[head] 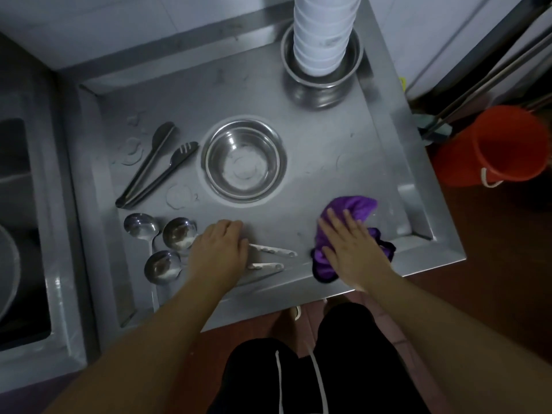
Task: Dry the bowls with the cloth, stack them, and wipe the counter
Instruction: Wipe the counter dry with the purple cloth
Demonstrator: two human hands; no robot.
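Flat, right hand [348, 249] presses purple cloth [355, 209]; left hand [219, 249] curled on counter [328, 138].

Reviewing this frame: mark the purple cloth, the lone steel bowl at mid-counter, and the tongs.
purple cloth [357, 208], head view, on the bunched upper part beyond the fingers.
steel bowl [244, 162], head view, on its inner bottom.
tongs [155, 167], head view, between the two arms' midpoints, on the upper arm.

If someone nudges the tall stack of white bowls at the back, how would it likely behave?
The stack of white bowls looks tall and narrow, so it would probably sway or tip. It sits in a steel bowl, which may slide on the wet-looking counter.
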